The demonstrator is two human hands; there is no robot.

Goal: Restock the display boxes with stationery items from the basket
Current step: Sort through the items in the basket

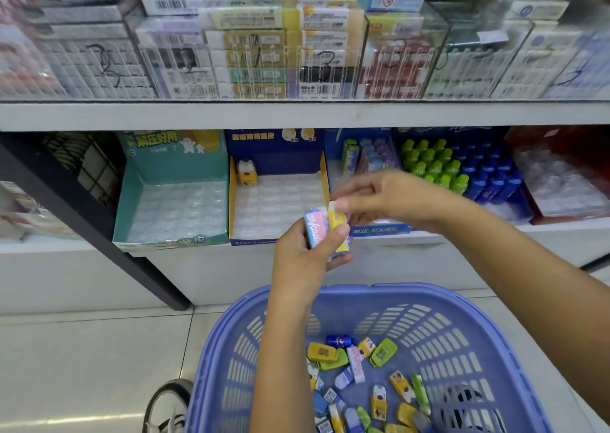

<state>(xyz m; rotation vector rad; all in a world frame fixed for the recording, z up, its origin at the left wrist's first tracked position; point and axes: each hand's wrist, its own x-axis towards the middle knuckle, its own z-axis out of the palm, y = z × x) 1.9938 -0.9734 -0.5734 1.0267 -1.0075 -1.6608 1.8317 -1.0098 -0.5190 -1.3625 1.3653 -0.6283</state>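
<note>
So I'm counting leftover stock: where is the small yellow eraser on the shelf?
In the head view, the yellow eraser stands in the back left corner of the blue box on the lower shelf, just right of the teal box.

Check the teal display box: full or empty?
Empty: the teal display box shows only its clear blister tray, every visible slot bare.
</note>
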